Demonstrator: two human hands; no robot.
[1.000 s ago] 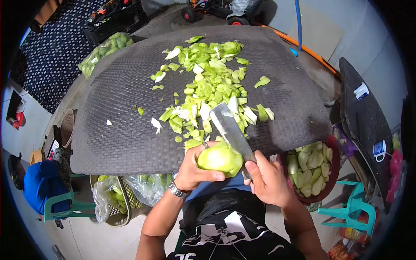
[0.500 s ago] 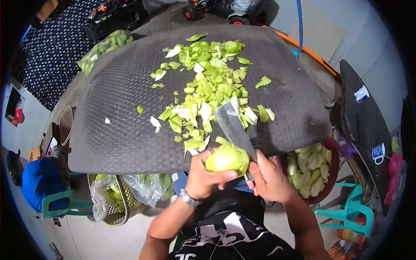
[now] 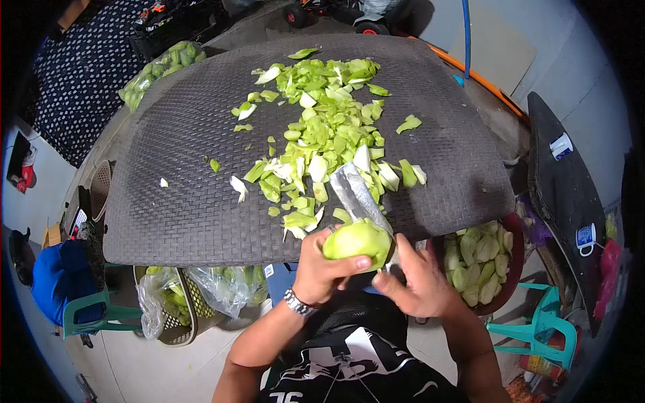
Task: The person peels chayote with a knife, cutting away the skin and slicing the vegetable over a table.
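Observation:
My left hand (image 3: 321, 270), a watch on its wrist, is closed around a pale green, partly peeled chayote (image 3: 356, 246) near the table's front edge. My right hand (image 3: 420, 285) grips a broad-bladed kitchen knife (image 3: 361, 196) at its handle, which the fingers mostly hide. The blade lies along the far right side of the chayote and points away from me to the upper left. Just beyond the blade, a heap of green and white peelings (image 3: 329, 127) runs up the middle of the dark woven-pattern table (image 3: 181, 181).
Below the table's right front corner stands a red tub of peeled chayotes (image 3: 480, 265). At the left front are a basket (image 3: 185, 316) and a plastic bag of chayotes (image 3: 232, 289). A green plastic stool (image 3: 537, 326) stands right; another bag of chayotes (image 3: 161, 70) lies back left.
The knife has turned slightly, its blade now catching the light. The chayote has tilted in my left hand, and my right thumb has shifted away from it.

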